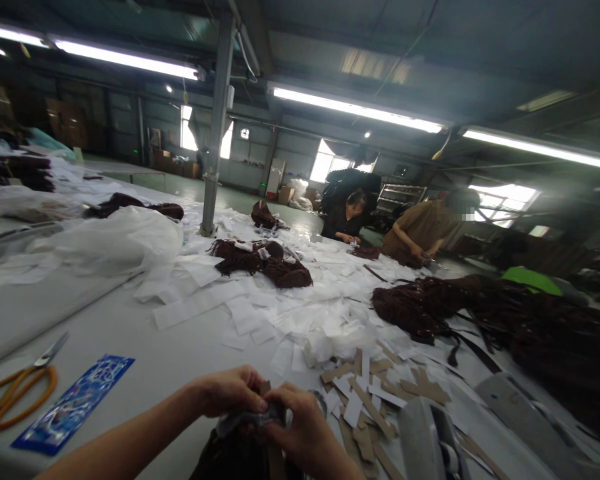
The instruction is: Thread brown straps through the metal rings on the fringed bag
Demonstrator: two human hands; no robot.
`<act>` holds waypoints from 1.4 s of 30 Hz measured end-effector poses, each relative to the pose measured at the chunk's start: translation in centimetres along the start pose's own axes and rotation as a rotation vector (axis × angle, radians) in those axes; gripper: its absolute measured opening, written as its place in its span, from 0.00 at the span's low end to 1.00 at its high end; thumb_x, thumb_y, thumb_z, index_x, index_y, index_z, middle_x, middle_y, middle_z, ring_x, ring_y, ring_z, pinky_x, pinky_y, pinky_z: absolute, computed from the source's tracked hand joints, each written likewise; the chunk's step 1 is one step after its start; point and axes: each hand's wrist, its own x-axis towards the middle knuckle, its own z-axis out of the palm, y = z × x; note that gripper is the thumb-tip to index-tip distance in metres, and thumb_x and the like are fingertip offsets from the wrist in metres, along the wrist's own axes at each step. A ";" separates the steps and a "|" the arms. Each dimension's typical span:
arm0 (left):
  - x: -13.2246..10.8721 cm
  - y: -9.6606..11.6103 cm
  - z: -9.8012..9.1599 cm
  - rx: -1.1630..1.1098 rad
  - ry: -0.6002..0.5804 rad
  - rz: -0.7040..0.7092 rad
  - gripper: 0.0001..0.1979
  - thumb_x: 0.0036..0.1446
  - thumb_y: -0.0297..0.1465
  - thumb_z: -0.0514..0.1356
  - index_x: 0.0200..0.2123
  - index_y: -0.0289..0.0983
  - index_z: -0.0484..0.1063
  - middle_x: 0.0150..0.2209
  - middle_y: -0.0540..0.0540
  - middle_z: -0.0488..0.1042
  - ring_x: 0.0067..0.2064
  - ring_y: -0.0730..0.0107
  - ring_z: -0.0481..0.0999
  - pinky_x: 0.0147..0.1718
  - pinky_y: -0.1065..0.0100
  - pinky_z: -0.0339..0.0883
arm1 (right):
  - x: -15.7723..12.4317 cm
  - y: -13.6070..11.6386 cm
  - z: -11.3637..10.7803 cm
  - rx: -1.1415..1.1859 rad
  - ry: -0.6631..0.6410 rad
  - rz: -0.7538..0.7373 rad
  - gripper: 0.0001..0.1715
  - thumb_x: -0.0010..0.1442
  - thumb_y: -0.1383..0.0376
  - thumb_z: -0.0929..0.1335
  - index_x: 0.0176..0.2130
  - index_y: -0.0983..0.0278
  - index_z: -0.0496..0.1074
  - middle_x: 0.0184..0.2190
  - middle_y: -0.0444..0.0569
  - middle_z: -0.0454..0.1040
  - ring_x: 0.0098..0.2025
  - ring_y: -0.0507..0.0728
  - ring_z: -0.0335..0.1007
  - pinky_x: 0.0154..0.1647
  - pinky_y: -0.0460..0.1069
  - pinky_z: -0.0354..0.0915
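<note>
At the near table edge my left hand [233, 392] is closed, its thumb and fingers pinching crumpled grey wrapping [253, 420]. Right beside it, my right hand [305, 427] is closed on the same wrapping, the two thumbs nearly touching. A narrow brown strip [276, 461] hangs below the fingers. Beneath the wrapping is a dark brown item [230, 457], cut off by the bottom of the view; its kind cannot be made out. Left of my forearm lie a blue printed packet [75, 403] and scissors with orange handles [23, 393].
Cardboard and white paper strips [367, 400] lie right of my hands, beside a grey tape dispenser [430, 437]. Dark brown fringed goods [280, 267] rest on loose white sheets. A larger brown pile [530, 327] covers the right. Two people work across the table near a metal post [217, 127].
</note>
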 end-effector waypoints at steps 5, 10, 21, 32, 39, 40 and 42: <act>0.1 -0.2 0.0 -0.040 -0.027 -0.024 0.09 0.44 0.31 0.67 0.29 0.32 0.76 0.21 0.48 0.73 0.15 0.78 0.65 0.12 0.77 0.54 | 0.2 -0.5 -0.5 -0.138 -0.117 0.037 0.11 0.52 0.71 0.71 0.37 0.59 0.75 0.32 0.41 0.72 0.34 0.52 0.68 0.34 0.43 0.58; 0.2 -0.5 -0.3 -0.081 -0.077 -0.015 0.12 0.45 0.31 0.68 0.33 0.31 0.77 0.25 0.47 0.74 0.20 0.79 0.68 0.16 0.78 0.58 | 0.3 -0.5 -1.2 -0.195 -0.167 0.022 0.10 0.54 0.69 0.70 0.38 0.60 0.73 0.34 0.43 0.71 0.37 0.53 0.69 0.37 0.44 0.59; 0.5 -0.6 -0.6 -0.191 -0.180 0.040 0.19 0.41 0.31 0.71 0.39 0.33 0.75 0.32 0.48 0.73 0.20 0.82 0.64 0.13 0.80 0.54 | 0.6 -0.9 -2.3 -0.322 -0.202 -0.039 0.11 0.58 0.68 0.68 0.43 0.61 0.70 0.41 0.50 0.69 0.44 0.57 0.66 0.46 0.49 0.61; 0.0 -0.2 0.9 -0.197 -0.129 0.135 0.13 0.46 0.28 0.66 0.38 0.31 0.75 0.27 0.48 0.72 0.18 0.82 0.64 0.16 0.79 0.55 | 0.2 -1.0 -2.7 -0.130 -0.165 -0.040 0.09 0.60 0.69 0.66 0.42 0.61 0.69 0.41 0.48 0.67 0.43 0.54 0.66 0.45 0.47 0.63; 0.1 0.7 2.1 -0.148 -0.002 0.156 0.09 0.51 0.30 0.62 0.35 0.31 0.74 0.24 0.50 0.70 0.17 0.82 0.62 0.15 0.80 0.56 | 0.4 -1.8 -3.2 -0.130 -0.144 -0.050 0.11 0.59 0.71 0.65 0.43 0.61 0.69 0.42 0.49 0.67 0.44 0.55 0.66 0.47 0.47 0.64; 0.0 0.8 2.2 -0.146 -0.005 0.170 0.09 0.52 0.31 0.63 0.37 0.32 0.73 0.25 0.50 0.70 0.18 0.83 0.62 0.16 0.80 0.57 | 0.4 -1.9 -3.3 -0.136 -0.140 -0.062 0.11 0.59 0.72 0.64 0.43 0.62 0.69 0.42 0.50 0.67 0.45 0.55 0.66 0.47 0.47 0.64; -0.3 0.8 2.5 -0.142 -0.028 0.185 0.12 0.54 0.33 0.64 0.41 0.35 0.72 0.28 0.50 0.71 0.20 0.82 0.65 0.19 0.80 0.61 | 0.4 -1.9 -3.3 -0.150 -0.136 -0.081 0.12 0.60 0.73 0.63 0.43 0.63 0.69 0.42 0.50 0.67 0.45 0.56 0.66 0.47 0.47 0.64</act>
